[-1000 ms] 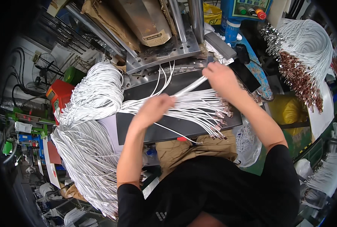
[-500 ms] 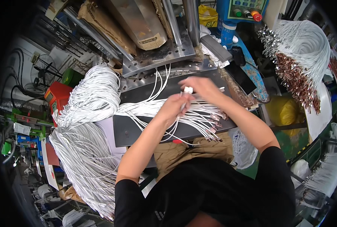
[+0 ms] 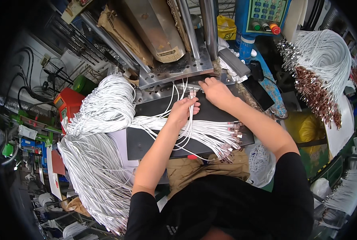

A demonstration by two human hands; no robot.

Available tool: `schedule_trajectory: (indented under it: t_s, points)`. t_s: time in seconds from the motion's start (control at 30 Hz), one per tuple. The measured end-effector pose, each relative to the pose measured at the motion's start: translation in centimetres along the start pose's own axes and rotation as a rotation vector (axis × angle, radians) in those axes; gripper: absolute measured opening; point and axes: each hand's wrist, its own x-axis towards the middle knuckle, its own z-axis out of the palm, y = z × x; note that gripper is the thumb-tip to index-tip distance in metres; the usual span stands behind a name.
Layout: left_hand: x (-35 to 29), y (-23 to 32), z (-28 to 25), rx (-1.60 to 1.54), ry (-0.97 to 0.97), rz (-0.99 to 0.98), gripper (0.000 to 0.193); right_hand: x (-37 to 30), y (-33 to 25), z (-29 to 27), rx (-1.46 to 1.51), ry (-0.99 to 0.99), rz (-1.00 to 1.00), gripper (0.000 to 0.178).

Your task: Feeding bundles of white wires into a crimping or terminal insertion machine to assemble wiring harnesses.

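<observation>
Hands meet at press base: I see left hand (image 3: 183,112) pinching white cable ends (image 3: 192,96), long axis running away from me; right hand (image 3: 215,91) spread flat just beside. Black counter (image 3: 146,142) beneath; cable bundle (image 3: 106,108) left.

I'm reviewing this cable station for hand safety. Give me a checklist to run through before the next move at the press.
1. Left hand grips white cables: ok.
2. Cable ends seated at metal press plate: cannot tell.
3. Right hand away from the plate: not ok, it rests at its edge.
4. Loose cables lie on black work mat: ok.
5. Red stop button unobstructed: ok.
</observation>
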Motion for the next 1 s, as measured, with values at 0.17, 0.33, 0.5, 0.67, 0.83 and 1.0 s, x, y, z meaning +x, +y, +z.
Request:
schedule_trajectory:
  t_s: [0.17,0.33,0.5,0.67,0.83,1.0]
  points:
    - [0.0,-0.1,-0.3,0.081,-0.071,-0.053,0.021,-0.5,-0.2,-0.5,0.676,-0.270,0.447,0.034]
    - [0.0,0.5,0.5,0.231,-0.094,-0.096,0.019,-0.3,-0.6,-2.1,1.290,-0.277,1.114,0.039]
    - [0.4,0.0,0.8,0.268,-0.098,-0.124,0.020,-1.4,-1.5,-0.9,1.040,-0.260,0.961,0.040]
    - [-0.3,-0.1,1.1,0.210,-0.098,-0.075,0.024,-2.0,-1.9,-0.4,0.825,-0.089,0.721,0.039]
    - [-0.3,0.8,0.2,0.226,-0.079,-0.094,0.026,-1.8,0.1,-0.8,1.053,-0.160,0.826,0.035]
    - [-1.2,1.5,1.3,0.231,-0.056,-0.153,0.026,-2.0,0.0,-1.0,1.161,-0.223,0.827,0.031]
